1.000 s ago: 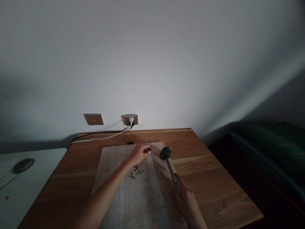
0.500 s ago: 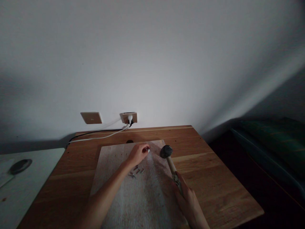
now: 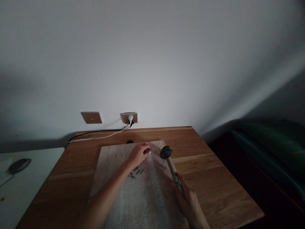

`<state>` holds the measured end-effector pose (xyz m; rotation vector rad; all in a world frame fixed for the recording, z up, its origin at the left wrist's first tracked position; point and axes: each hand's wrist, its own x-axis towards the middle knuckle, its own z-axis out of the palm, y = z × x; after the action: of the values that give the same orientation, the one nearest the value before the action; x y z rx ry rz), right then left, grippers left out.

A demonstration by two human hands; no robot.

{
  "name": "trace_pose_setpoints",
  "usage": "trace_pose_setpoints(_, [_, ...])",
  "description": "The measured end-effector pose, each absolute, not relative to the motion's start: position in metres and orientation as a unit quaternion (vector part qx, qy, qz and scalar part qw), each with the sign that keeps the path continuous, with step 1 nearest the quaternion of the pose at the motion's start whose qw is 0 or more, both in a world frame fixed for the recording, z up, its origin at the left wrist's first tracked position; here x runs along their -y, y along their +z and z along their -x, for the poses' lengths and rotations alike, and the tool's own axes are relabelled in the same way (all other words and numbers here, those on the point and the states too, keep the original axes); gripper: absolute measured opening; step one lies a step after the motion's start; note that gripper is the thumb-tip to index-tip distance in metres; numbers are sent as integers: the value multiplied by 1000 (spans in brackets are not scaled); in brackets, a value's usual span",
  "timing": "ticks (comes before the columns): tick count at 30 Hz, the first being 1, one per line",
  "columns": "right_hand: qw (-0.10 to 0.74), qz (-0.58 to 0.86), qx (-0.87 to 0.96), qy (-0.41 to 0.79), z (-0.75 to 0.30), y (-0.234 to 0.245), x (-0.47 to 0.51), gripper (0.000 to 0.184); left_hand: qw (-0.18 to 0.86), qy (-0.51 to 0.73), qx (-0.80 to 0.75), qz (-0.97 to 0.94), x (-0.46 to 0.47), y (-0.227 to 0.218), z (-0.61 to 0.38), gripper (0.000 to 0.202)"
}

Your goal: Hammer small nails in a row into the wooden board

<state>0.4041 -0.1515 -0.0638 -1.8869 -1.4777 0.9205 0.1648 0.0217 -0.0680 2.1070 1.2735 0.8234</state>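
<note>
My right hand (image 3: 188, 198) grips the light wooden handle of a mallet (image 3: 166, 152). The mallet's dark, rounded head hovers or rests near the right far edge of a worn, whitish board (image 3: 143, 194); contact cannot be judged. Toward the far side of that board, my left hand (image 3: 140, 152) is closed in a pinch, fingertips together. A small pale bit shows by the fingertips, too small to name. Several small screw-like metal pieces (image 3: 137, 171) lie loose on the board, just right of my left forearm.
The board lies on a wooden table (image 3: 209, 178) pushed to a white wall. Black and white cables (image 3: 105, 137) run along the back edge to a wall socket (image 3: 130, 118). At left stands a white surface with a dark round object (image 3: 19, 166); green fabric (image 3: 274, 143) is at right.
My left hand has shifted very slightly at the same spot on the board. My right hand and the mallet have hardly moved.
</note>
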Motion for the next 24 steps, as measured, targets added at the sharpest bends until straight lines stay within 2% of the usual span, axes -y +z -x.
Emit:
trace_pose_setpoints(3, [292, 714, 521, 365, -394, -50, 152, 75, 274, 299, -477, -780, -22, -67, -164, 23])
trace_pose_setpoints(10, [292, 678, 542, 402, -373, -19, 134, 79, 325, 330, -471, -751, -22, -71, -163, 41])
trace_pose_setpoints(17, [261, 667, 574, 397, -368, -28, 124, 80, 335, 322, -479, -745, -22, -68, -163, 50])
trace_pose_setpoints(24, [258, 668, 592, 371, -369, -31, 124, 76, 326, 323, -488, -743, -22, -68, -164, 49])
